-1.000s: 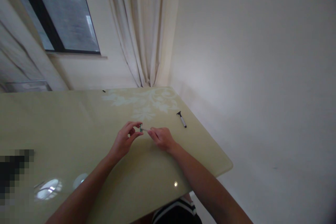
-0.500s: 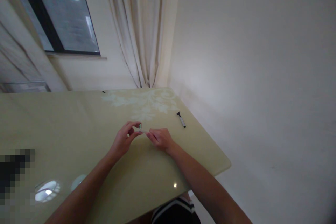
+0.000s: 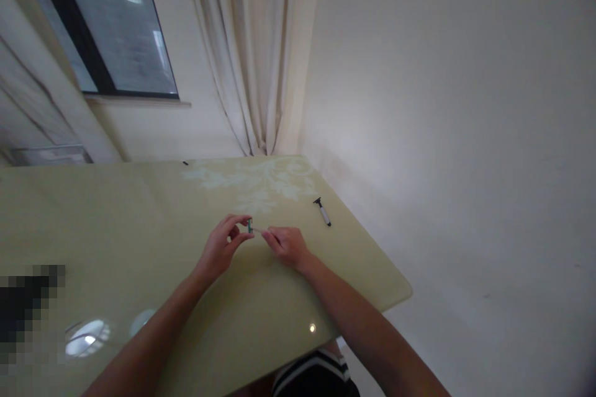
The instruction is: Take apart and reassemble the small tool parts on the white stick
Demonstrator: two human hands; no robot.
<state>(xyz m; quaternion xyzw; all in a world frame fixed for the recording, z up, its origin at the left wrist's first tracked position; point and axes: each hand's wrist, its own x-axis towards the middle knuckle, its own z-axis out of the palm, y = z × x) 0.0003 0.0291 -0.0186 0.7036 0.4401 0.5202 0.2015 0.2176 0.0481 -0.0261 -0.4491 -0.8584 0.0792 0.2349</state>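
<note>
My left hand (image 3: 230,237) pinches a small green and dark piece (image 3: 250,226) upright between thumb and fingertips; it looks like a razor cartridge, too small to be sure. Closed around a thin pale stick (image 3: 257,230), my right hand (image 3: 285,244) points it leftward at the middle of that piece. The stick's tip seems to touch the piece, though I cannot tell whether the two are joined. Both hands are just above the table. To their right lies a razor (image 3: 324,213) with a grey handle and a black head, apart from either hand.
The pale yellow-green glossy table (image 3: 261,316) has a white floral pattern near its far corner. A small black item (image 3: 185,163) lies by the far edge. A wall (image 3: 442,136) borders the right side, and a curtain (image 3: 256,74) hangs behind. A pixelated dark patch covers the left.
The stick in my right hand has shifted from the lower end of the green piece up to its middle. More green now shows. My left hand has barely moved.
</note>
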